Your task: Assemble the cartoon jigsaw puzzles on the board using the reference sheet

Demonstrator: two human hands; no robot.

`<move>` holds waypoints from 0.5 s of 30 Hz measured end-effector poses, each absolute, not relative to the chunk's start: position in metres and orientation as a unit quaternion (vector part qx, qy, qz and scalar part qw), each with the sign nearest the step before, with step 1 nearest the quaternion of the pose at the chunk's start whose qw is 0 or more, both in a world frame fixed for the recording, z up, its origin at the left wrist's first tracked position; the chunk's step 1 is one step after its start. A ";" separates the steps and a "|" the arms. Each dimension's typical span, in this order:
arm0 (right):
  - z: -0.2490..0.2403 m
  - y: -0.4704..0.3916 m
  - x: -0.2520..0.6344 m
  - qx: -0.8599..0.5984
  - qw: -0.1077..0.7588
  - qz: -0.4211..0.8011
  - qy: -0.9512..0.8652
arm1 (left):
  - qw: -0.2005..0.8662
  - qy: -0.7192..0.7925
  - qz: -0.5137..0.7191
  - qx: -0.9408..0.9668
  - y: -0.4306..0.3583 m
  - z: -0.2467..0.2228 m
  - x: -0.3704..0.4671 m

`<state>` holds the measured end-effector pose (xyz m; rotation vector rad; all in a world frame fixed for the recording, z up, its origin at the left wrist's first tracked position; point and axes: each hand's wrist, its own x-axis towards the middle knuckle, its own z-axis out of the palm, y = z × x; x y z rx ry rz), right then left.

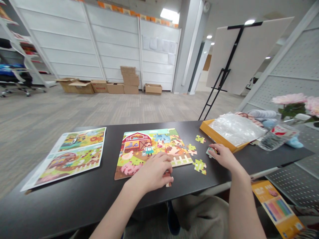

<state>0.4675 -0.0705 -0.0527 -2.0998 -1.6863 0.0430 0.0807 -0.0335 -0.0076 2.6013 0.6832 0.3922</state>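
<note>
A partly assembled farm jigsaw puzzle (134, 156) lies on the black table, showing a red barn, a farmer and animals. My left hand (154, 171) rests over its lower edge, fingers curled in a pinch on a small puzzle piece (169, 184). To the right of the puzzle, my right hand (224, 157) has its fingers closed on another puzzle piece (210, 152), partly hidden by them. Loose pieces lie between the hands: a green cluster (199, 166), one touching or close to the puzzle's right edge (191, 149), and a single piece (200, 139) farther back.
A printed picture sheet (82, 152) lies at the left of the table (99, 196). A yellow box tray (219, 137) with clear plastic, rolled cloths and pink flowers (290, 98) are on the right. Below stands a yellow package (276, 209). An easel (221, 79) stands behind.
</note>
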 end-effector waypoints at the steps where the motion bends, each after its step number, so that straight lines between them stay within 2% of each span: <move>1: -0.055 -0.069 0.468 -0.765 0.217 0.004 -0.607 | 0.208 0.246 0.142 0.936 -0.033 -0.008 0.081; 5: -0.061 -0.069 0.471 -0.783 0.184 -0.021 -0.593 | 0.199 0.245 0.145 0.938 -0.033 -0.010 0.080; 10: -0.059 -0.069 0.471 -0.787 0.172 0.010 -0.593 | 0.189 0.247 0.142 0.940 -0.032 -0.009 0.080; 15: -0.046 -0.070 0.462 -0.761 0.254 0.068 -0.593 | 0.190 0.249 0.143 0.939 -0.032 -0.009 0.081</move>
